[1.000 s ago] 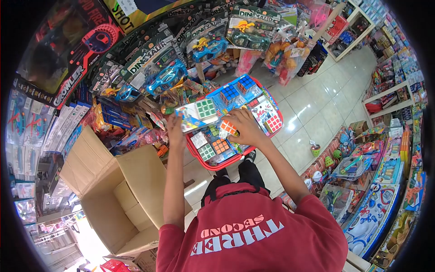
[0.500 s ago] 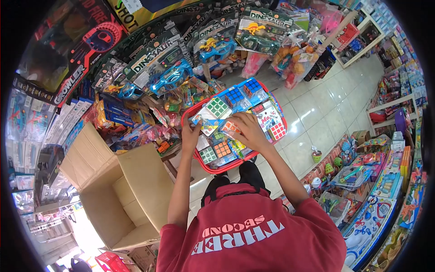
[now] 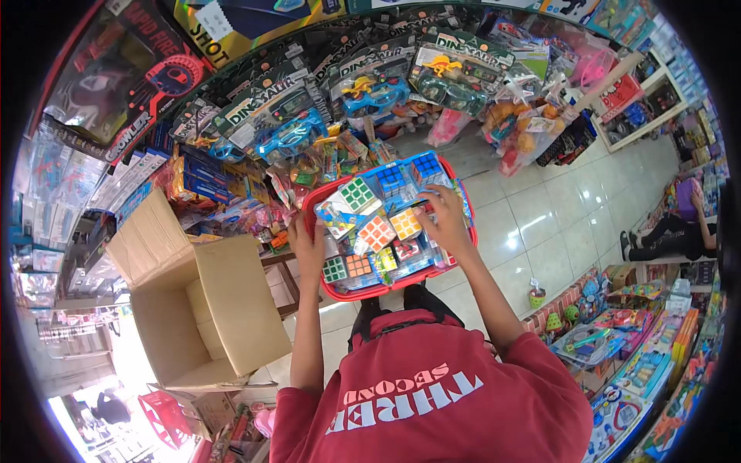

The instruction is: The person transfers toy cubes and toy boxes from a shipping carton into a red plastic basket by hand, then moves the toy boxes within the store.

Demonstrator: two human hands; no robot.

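Red basket (image 3: 333, 292) right in the middle of the picture, packed with carded puzzle cubes, and it sits just in front of the person's chest, between the toy shelves and the tiled floor (image 3: 540, 224). The left hand (image 3: 309, 248) is on the basket's left rim, fingers curled over the edge in what looks like a steadying hold. The right hand (image 3: 446, 220) is spread flat over the packs on the right side, fingers loose and open, fingertips touching a cube pack (image 3: 406, 224) with orange and yellow faces; it presses rather than grips, as far as I can tell.

Other packs lie tilted and overlapping here: a green-faced cube (image 3: 358, 194) near the top left, blue ones (image 3: 426, 167) at the far edge. An open cardboard box (image 3: 208, 309) stands to the left, near the basket but apart from it.

To sort through these well, I'd judge the rim hold should stay firm so the basket does not tip, and the flat hand should slide packs one at a time, since the slippery blister cards could spill over the low rim.
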